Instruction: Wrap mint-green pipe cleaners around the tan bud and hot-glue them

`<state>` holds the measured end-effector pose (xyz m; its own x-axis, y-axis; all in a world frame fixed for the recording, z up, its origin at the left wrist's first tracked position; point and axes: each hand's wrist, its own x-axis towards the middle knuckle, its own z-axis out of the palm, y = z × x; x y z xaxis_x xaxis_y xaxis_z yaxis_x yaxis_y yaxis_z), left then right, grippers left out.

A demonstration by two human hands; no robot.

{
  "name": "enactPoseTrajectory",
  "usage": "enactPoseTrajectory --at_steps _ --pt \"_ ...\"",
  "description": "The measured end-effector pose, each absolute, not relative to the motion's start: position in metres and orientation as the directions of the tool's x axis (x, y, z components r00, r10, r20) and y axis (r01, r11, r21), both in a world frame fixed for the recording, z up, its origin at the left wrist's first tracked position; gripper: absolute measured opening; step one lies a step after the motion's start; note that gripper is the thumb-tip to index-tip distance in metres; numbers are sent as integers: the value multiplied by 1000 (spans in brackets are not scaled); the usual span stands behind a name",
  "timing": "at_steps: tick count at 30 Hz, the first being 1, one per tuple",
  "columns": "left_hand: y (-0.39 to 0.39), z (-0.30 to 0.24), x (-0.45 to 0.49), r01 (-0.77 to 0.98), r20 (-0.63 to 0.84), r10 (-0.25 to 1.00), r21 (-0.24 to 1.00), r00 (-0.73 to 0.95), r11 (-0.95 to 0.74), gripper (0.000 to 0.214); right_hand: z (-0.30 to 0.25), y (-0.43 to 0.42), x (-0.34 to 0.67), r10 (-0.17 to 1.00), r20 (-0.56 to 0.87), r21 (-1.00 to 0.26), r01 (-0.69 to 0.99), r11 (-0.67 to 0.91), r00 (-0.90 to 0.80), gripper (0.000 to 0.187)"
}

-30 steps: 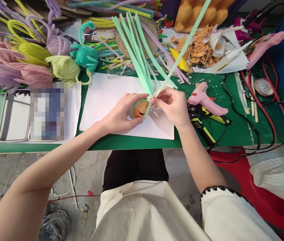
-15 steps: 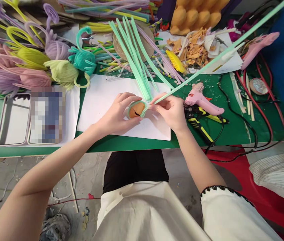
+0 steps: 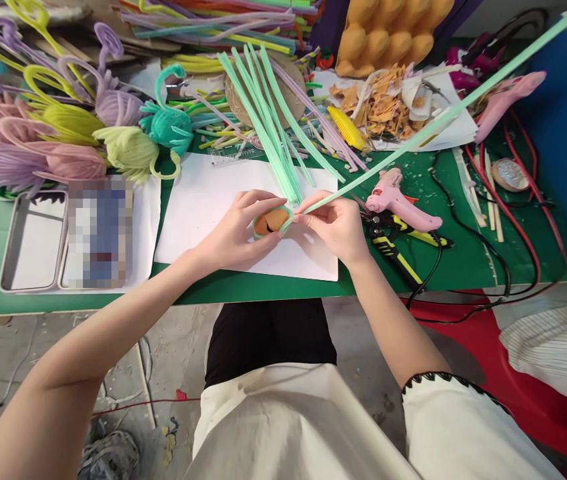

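Note:
My left hand [image 3: 236, 230] grips a small orange-brown egg-shaped form [image 3: 270, 221] ringed by mint-green pipe cleaner, over a white paper sheet [image 3: 203, 200]. My right hand [image 3: 336, 223] pinches one long mint-green pipe cleaner [image 3: 443, 117] right beside the form; the strand runs up and to the right past the table's far corner. A fan of several more mint-green pipe cleaners [image 3: 268, 120] rises from the form toward the back of the table.
A pink glue gun [image 3: 403, 203] and yellow-black pliers [image 3: 393, 250] lie just right of my right hand, with cables trailing. Finished pipe-cleaner figures [image 3: 113, 133] crowd the back left. A metal tray [image 3: 33, 243] sits at left. Paper scraps [image 3: 388, 100] lie at the back.
The long strand in my right hand has swung from pointing up to slanting low toward the right. Both hands stayed on the form, shifting slightly left.

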<state>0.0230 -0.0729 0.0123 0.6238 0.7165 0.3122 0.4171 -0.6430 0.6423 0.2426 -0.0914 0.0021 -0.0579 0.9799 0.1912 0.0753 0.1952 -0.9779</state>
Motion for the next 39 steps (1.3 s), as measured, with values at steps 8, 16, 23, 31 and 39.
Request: enactPoseTrajectory --at_steps 8,16,23,31,39 --pt "-77 8 26 434 341 734 633 587 -641 46 3 -93 243 985 157 -983 86 162 -67 36" --pt "-78 11 26 431 330 737 643 590 -633 45 3 -92 243 984 157 -981 99 165 -86 32" --pt "-79 10 26 431 332 741 647 583 -629 43 5 -92 242 988 140 -984 101 147 -71 34" --pt "-80 13 26 426 329 736 647 592 -632 43 5 -93 242 988 133 -985 100 140 -74 37" --pt "-82 6 31 481 359 741 585 567 -652 45 3 -94 242 989 135 -983 113 142 -63 34"
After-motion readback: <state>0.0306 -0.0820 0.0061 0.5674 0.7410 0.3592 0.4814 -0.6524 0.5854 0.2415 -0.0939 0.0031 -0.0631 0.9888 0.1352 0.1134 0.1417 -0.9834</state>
